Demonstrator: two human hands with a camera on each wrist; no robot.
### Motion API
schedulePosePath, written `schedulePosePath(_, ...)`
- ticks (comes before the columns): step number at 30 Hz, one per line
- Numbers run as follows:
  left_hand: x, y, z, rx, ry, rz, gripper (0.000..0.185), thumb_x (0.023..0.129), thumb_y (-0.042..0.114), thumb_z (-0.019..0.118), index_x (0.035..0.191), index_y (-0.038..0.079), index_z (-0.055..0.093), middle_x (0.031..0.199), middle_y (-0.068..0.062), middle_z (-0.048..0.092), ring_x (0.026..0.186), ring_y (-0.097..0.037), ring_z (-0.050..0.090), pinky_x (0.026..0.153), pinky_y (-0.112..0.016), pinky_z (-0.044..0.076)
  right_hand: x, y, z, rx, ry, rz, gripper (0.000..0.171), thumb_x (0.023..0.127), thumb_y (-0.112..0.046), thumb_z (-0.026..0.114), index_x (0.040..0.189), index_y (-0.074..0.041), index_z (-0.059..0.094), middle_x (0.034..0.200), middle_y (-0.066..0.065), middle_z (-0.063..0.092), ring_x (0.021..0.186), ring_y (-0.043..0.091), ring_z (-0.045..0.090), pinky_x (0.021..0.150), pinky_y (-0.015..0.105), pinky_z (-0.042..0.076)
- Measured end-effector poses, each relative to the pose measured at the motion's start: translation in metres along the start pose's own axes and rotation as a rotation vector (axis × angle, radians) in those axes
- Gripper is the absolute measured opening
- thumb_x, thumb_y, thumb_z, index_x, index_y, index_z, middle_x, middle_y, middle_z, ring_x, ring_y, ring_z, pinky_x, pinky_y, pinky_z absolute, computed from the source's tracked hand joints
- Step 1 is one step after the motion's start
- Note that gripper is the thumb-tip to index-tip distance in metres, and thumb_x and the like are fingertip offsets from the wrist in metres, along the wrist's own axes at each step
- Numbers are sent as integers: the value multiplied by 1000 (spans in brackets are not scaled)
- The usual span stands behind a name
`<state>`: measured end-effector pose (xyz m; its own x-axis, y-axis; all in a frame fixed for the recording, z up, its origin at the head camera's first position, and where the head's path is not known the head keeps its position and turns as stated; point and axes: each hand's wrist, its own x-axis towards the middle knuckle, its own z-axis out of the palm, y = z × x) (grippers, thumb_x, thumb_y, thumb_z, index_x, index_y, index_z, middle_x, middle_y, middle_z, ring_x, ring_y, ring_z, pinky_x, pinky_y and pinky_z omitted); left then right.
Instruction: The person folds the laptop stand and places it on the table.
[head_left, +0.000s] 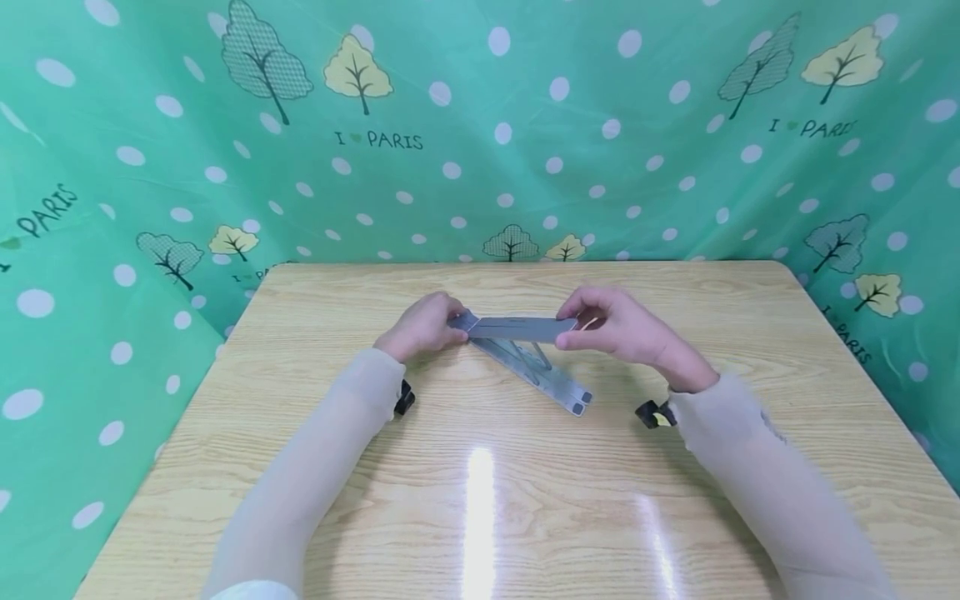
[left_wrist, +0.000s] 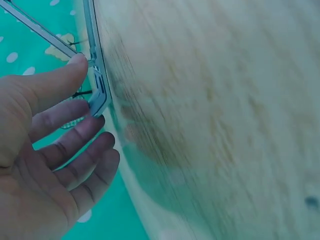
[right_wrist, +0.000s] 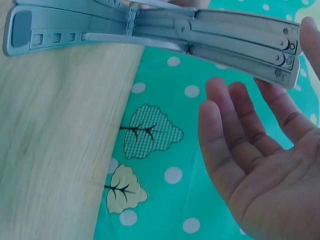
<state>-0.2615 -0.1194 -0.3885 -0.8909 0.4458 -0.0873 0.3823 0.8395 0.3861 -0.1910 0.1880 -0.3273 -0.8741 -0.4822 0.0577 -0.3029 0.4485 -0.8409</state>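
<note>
Sleeved forearms nearest head camera, reaching up wooden table (head_left: 300, 467). Between hands: grey metal folding stand (head_left: 525, 329), top bar held level above table, legs slanting down to tabletop toward right wrist. Left hand (head_left: 420, 327) pinches left end of stand, thumb above, fingers (left_wrist: 75, 135) curled loosely beneath corner. Right hand (head_left: 622, 327) at right end, fingers (right_wrist: 235, 125) spread, relaxed, palm open beneath bar; thumb contact: cannot tell. Green dotted curtain (head_left: 480, 125) beyond both hands.
</note>
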Motion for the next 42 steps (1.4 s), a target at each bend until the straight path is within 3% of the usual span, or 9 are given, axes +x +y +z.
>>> schedulePosePath(5, 4, 1, -2, -23, -36, 9, 49, 82, 22, 76, 125, 4, 62, 116, -11, 61, 101, -22, 54, 91, -38, 45, -6, -7, 12, -14, 36, -1, 34, 75, -27, 82, 99, -9, 66, 92, 7, 63, 80, 24, 61, 72, 33, 54)
schedulePosePath(14, 12, 3, -4, -135, -102, -17, 54, 80, 16, 77, 131, 10, 59, 119, -15, 61, 107, -27, 56, 95, -40, 45, -14, -15, 33, -42, 82, 11, 35, 75, -32, 82, 96, -12, 62, 69, 5, 53, 60, 20, 47, 51, 28, 42)
schedulePosePath(32, 25, 10, -2, -226, -153, -76, 58, 79, 9, 74, 133, 23, 58, 117, -9, 57, 103, -23, 54, 91, -41, 47, -21, -27, 63, 55, 139, 141, 48, 74, -41, 81, 96, -9, 52, 64, 5, 50, 55, 20, 44, 49, 27, 37)
schedulePosePath(42, 32, 19, -2, -261, -199, -43, 57, 82, 5, 68, 135, 24, 55, 137, -11, 51, 122, -28, 49, 102, -43, 41, -24, -32, 72, 46, 170, 119, 47, 74, -42, 80, 92, -9, 51, 63, 4, 49, 55, 18, 44, 47, 26, 37)
